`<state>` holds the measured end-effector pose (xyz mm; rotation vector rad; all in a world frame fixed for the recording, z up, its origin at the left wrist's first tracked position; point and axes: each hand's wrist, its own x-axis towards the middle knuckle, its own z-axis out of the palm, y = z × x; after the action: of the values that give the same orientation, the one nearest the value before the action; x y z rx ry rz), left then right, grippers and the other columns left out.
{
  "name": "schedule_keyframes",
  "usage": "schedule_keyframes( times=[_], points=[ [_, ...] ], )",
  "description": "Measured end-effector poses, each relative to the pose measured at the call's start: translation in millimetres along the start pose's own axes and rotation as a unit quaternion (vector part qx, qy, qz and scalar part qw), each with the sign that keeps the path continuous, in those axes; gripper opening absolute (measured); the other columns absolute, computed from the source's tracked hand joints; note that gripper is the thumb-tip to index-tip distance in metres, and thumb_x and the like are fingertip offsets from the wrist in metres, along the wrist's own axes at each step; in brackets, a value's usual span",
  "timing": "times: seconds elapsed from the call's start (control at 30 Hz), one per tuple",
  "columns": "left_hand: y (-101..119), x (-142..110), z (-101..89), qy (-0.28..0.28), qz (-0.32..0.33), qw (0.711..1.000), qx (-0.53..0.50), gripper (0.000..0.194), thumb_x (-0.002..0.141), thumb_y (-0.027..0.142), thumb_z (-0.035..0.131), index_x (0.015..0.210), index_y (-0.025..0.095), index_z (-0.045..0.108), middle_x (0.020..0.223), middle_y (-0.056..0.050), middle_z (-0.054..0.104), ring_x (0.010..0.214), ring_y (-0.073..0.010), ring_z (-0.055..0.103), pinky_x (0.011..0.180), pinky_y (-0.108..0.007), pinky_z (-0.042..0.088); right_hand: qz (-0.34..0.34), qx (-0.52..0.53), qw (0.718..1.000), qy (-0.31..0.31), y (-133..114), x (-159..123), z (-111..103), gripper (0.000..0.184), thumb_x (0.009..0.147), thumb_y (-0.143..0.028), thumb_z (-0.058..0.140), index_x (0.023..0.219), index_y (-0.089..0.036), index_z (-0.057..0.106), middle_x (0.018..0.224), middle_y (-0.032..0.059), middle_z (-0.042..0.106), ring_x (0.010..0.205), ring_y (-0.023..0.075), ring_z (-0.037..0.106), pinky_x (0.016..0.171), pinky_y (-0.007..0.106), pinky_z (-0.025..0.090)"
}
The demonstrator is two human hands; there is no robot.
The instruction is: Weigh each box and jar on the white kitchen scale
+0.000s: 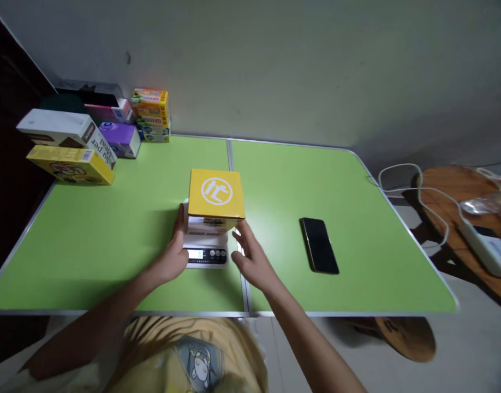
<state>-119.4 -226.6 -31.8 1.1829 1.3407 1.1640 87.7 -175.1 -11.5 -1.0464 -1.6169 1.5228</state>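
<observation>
A yellow-topped carton point(216, 195) with a round white emblem is over the platform of a white kitchen scale point(205, 242). The scale's lit display seems to read 0. My left hand point(172, 254) lies along the left side of the scale and carton, fingers stretched forward, thumb beside the display. On the other side, my right hand point(252, 256) has its fingers apart, with the fingertips by the carton's right front corner. Whether those fingertips touch the carton I cannot tell. The carton hides the back of the scale.
Several boxes stand at the back left, among them a yellow box point(72, 165), a white box point(58, 128), a purple box point(120, 139) and stacked orange boxes point(150, 112). A phone point(319, 245) lies right on the green table point(111, 234). White cables and a power strip point(488, 251) occupy a wooden stool.
</observation>
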Motion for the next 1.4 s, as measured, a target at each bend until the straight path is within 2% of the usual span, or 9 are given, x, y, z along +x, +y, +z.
schedule_keyframes(
  times=[0.1,0.2,0.37,0.53,0.7,0.87,1.1,1.27,1.4],
  points=[
    [-2,-11,-11.3,0.069,-0.035,0.997,-0.017,0.104,0.06,-0.003,0.049,0.151,0.032,0.011,0.161,0.004,0.006,0.148,-0.019,0.001,0.119,-0.038,-0.002,0.01,0.043,0.995,0.087,12,-14,-19,0.08,0.067,-0.012,0.052,0.141,-0.033,0.034,0.152,0.0029,0.035,0.141,0.0225,0.033,0.114,0.052,0.026],
    [-5,-25,-28.6,0.137,-0.043,0.989,-0.039,0.101,0.058,-0.001,0.051,0.147,0.039,0.023,0.16,0.008,0.012,0.148,-0.0224,0.004,0.12,-0.043,0.005,0.033,0.098,0.981,0.164,24,-31,-34,0.073,0.065,-0.011,0.054,0.133,-0.034,0.044,0.142,0.005,0.05,0.131,0.0246,0.047,0.11,0.052,0.034],
    [-9,-40,-46.3,0.197,-0.069,0.977,-0.033,0.098,0.058,0.001,0.049,0.142,0.047,0.028,0.157,0.015,0.02,0.147,-0.0261,0.007,0.12,-0.049,0.011,0.062,0.161,0.962,0.211,37,-48,-34,0.067,0.063,-0.009,0.054,0.126,-0.033,0.051,0.13,0.0057,0.061,0.123,0.0256,0.056,0.108,0.054,0.037],
    [2,-34,-40.1,0.172,-0.042,0.984,-0.019,0.097,0.06,0.0,0.049,0.142,0.049,0.028,0.155,0.019,0.02,0.147,-0.0245,0.007,0.121,-0.045,0.014,0.049,0.134,0.969,0.202,28,-37,-28,0.069,0.064,-0.009,0.052,0.128,-0.033,0.049,0.131,0.0054,0.061,0.124,0.025,0.055,0.108,0.054,0.037],
    [15,-20,-16.2,0.083,-0.002,0.996,0.028,0.1,0.065,-0.006,0.041,0.148,0.043,0.016,0.158,0.016,0.012,0.148,-0.0205,0.004,0.122,-0.042,0.009,0.02,0.107,0.98,0.164,16,-16,-21,0.073,0.066,-0.009,0.054,0.134,-0.035,0.045,0.135,0.0032,0.058,0.128,0.023,0.051,0.109,0.05,0.037],
    [17,-11,9.2,0.024,0.045,0.997,0.052,0.098,0.069,-0.009,0.037,0.151,0.036,0.007,0.16,0.01,0.006,0.148,-0.0183,0.006,0.122,-0.037,0.005,0.025,0.063,0.989,0.129,17,3,-3,0.069,0.069,-0.016,0.058,0.134,-0.034,0.045,0.146,0.0027,0.046,0.137,0.0239,0.04,0.112,0.049,0.033],
    [14,-10,19.2,0.008,0.075,0.993,0.088,0.105,0.066,-0.011,0.035,0.15,0.036,-0.006,0.161,0.007,-0.001,0.148,-0.0204,0.003,0.123,-0.04,0.012,0.062,0.04,0.991,0.113,20,10,27,0.047,0.065,-0.02,0.062,0.111,-0.03,0.058,0.129,0.0058,0.061,0.129,0.0286,0.05,0.113,0.051,0.03],
    [34,-28,-14.0,0.051,0.032,0.995,0.08,0.099,0.07,-0.007,0.039,0.151,0.037,0.003,0.16,0.006,0.012,0.148,-0.0219,0.009,0.123,-0.041,0.015,0.08,-0.001,0.994,0.072,-5,12,56,0.047,0.07,-0.024,0.062,0.116,-0.03,0.059,0.126,0.0083,0.063,0.124,0.0315,0.053,0.108,0.051,0.039],
    [34,-44,-74.0,0.172,-0.033,0.984,0.014,0.078,0.082,0.013,0.051,0.149,0.036,0.018,0.153,0.001,0.034,0.146,-0.0237,0.017,0.121,-0.042,0.019,0.033,-0.039,0.997,-0.058,-29,42,118,0.069,0.072,-0.015,0.055,0.139,-0.029,0.044,0.141,0.0062,0.051,0.137,0.0291,0.038,0.114,0.051,0.03]
  ],
)
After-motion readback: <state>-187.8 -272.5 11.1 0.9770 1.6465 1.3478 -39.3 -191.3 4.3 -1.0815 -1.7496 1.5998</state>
